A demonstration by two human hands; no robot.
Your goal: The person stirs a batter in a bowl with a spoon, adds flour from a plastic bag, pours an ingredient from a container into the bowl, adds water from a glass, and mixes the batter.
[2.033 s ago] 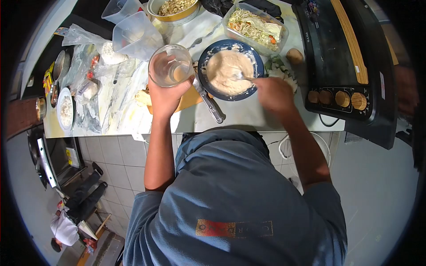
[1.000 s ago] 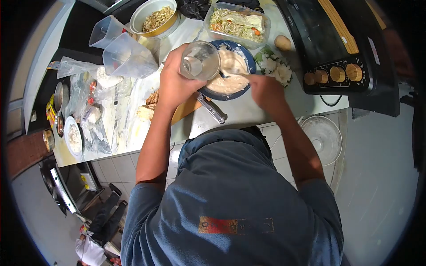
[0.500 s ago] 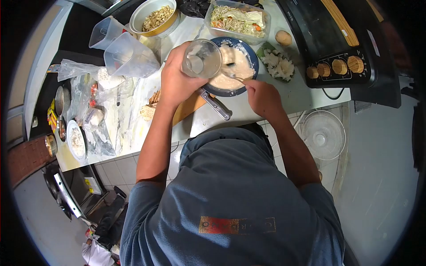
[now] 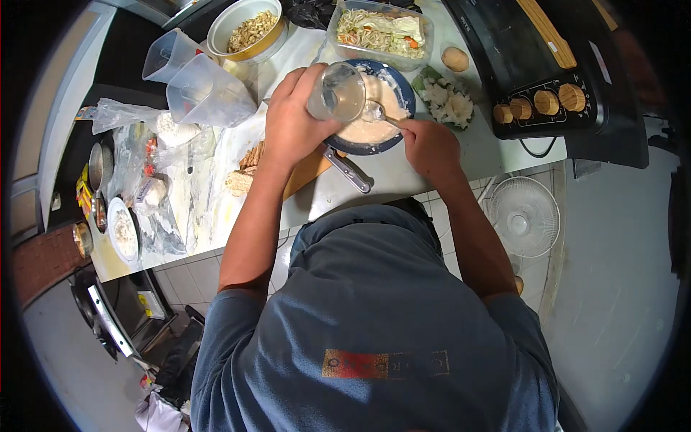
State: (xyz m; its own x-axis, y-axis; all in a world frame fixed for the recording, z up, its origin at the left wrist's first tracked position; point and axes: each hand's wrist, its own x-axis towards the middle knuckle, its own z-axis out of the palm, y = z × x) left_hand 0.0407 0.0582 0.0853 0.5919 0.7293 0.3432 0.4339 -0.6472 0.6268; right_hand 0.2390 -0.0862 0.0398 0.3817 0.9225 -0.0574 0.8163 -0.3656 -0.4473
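Observation:
My left hand (image 4: 295, 119) is wrapped around a clear drinking glass (image 4: 338, 92), which it holds over the left part of a dark blue bowl (image 4: 404, 90). Pale, creamy batter (image 4: 368, 131) lies in the bowl. Closed on the handle of a metal spoon (image 4: 376, 111), my right hand (image 4: 432, 147) is at the bowl's right side. The spoon's head is at the batter near the glass. Just below the bowl, a knife (image 4: 349, 170) with a grey handle rests over an orange-brown board (image 4: 309, 175), its blade mostly hidden.
A plastic tub of shredded vegetables (image 4: 381, 36), an egg (image 4: 454, 59) and white pieces on a leaf (image 4: 446, 101) stand around the bowl. A black griddle (image 4: 547, 79) is at right. Clear jugs (image 4: 205, 90) and a pot of chopped pieces (image 4: 252, 32) are at left.
The glass has moved slightly right and down over the bowl. The spoon's head has lifted out of the batter and shows more clearly. Both hands keep their holds.

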